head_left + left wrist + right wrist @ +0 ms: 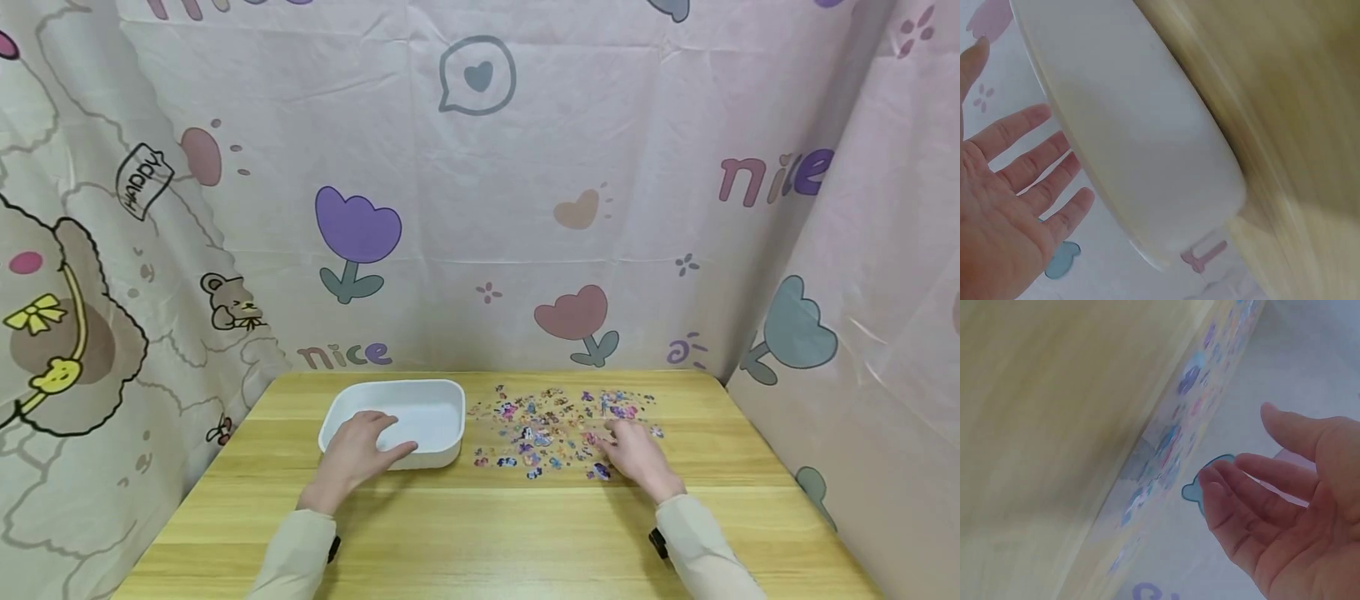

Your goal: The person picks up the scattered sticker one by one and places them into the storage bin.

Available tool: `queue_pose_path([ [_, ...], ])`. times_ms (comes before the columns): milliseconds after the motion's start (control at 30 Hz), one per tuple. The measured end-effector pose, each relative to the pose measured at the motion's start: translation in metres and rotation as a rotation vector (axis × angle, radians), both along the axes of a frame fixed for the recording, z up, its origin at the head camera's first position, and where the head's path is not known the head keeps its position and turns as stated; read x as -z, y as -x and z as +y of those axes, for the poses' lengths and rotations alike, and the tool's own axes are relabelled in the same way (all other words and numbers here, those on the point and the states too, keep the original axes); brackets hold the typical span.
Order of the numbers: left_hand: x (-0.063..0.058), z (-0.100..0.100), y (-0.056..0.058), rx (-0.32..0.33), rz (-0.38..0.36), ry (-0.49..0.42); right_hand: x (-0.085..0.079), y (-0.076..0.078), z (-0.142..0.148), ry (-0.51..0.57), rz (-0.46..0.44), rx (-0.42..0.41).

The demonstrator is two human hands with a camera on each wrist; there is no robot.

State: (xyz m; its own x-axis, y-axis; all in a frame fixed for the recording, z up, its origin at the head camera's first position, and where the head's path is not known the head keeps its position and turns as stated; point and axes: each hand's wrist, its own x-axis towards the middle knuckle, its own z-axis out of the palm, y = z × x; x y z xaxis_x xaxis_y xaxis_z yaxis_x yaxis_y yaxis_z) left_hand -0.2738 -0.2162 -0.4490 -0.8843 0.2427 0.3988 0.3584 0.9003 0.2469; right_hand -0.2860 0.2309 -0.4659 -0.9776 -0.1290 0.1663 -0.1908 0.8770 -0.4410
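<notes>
A white rectangular plastic basin (447, 456) stands on the left part of the table. My left hand (356, 450) hovers at its near-left side, thumb apart and fingers spread. In the left wrist view the fingertips of that hand (1010, 206) overlap the rim of the basin (1141, 131), and nothing is held. Small colourful cartoon stickers (542, 435) lie scattered to the right of the basin. Over their right edge is my right hand (639, 457), fingers loosely bent. The right wrist view shows this hand (1291, 515) holding nothing, beside the stickers (1169, 447).
The light wood table (480, 533) runs back to a patterned fabric curtain (465, 183). More curtain hangs along the left and right sides. A dark band (658, 543) shows at the right sleeve's cuff.
</notes>
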Motion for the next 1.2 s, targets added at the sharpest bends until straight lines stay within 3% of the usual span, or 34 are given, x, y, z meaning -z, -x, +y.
queue_pose_path([
  [433, 0.009, -0.035, -0.004, -0.048, 0.05, 0.016, 0.006, 0.003, 0.026, 0.026, -0.063, 0.068],
  [1200, 0.011, -0.062, -0.009, -0.077, -0.107, -0.029, 0.005, 0.013, 0.06, -0.055, -0.09, 0.129],
])
